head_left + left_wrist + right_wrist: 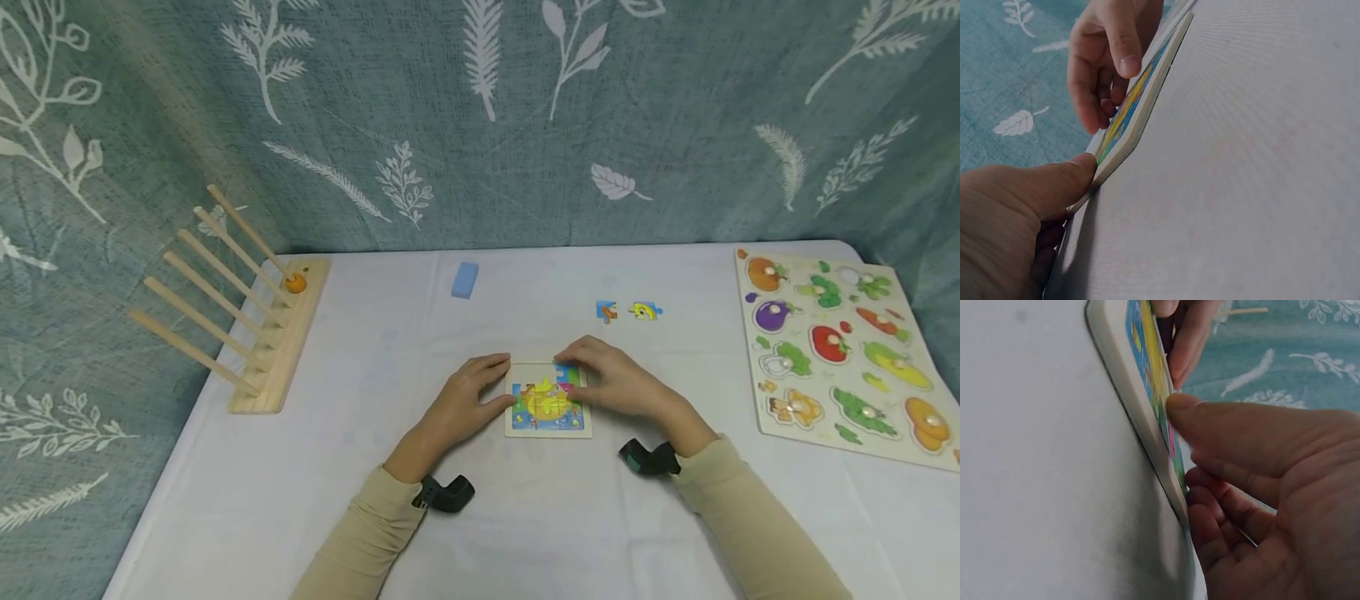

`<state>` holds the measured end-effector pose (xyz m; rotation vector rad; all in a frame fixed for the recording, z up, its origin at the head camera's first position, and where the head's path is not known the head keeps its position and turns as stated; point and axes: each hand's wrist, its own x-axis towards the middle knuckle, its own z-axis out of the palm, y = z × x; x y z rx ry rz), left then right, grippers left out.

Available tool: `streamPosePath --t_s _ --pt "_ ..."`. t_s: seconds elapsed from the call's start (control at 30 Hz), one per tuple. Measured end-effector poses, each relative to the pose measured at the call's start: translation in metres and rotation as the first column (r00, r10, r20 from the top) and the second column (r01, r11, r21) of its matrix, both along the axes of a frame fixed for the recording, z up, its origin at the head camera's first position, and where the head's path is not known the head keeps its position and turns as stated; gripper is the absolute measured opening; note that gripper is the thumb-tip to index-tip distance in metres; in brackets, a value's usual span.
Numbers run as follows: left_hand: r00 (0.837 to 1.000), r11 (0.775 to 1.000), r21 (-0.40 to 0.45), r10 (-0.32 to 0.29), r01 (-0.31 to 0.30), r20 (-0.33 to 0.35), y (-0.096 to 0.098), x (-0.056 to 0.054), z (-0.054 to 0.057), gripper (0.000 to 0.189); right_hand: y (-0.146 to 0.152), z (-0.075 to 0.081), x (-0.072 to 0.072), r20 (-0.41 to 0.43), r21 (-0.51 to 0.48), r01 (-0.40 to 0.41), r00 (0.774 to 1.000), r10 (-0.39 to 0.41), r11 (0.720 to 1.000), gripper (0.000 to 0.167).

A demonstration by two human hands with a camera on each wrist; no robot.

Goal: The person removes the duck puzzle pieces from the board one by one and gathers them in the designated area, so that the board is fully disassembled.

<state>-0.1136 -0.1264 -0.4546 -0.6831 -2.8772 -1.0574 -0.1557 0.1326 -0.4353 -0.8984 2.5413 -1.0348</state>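
A small square jigsaw puzzle (551,432) with a pale wooden frame lies on the white cloth. Its assembled pieces show a yellow figure on blue, while bare wood shows along the upper left. My left hand (467,393) holds the puzzle's left edge, thumb at the rim (1124,150) and fingers curled beside it. Over the upper right corner, my right hand (618,379) grips the puzzle, its thumb (1210,415) on the pieces near the right edge and fingers curled against the side. Two loose jigsaw pieces, one blue and brown (607,312), one yellow and blue (646,311), lie beyond it.
A wooden peg stand (288,358) with slanting rods and an orange bead (296,283) stands at the left. A blue block (465,280) lies toward the back. At the right is a vegetable knob puzzle board (802,400). A patterned curtain (510,167) hangs behind the table.
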Motion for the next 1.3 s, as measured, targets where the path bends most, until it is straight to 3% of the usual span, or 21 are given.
streamPosePath --t_s 0.83,1.3 --pt "1.0 1.0 0.0 0.0 0.0 0.006 0.0 0.0 0.005 0.056 0.0 0.001 -0.011 -0.05 0.057 -0.136 0.989 0.139 0.989 0.036" --pt "1.0 1.0 -0.001 0.001 -0.001 0.008 0.0 0.0 0.004 0.056 -0.005 0.009 -0.009 -0.016 0.155 -0.116 0.993 0.12 0.981 0.032"
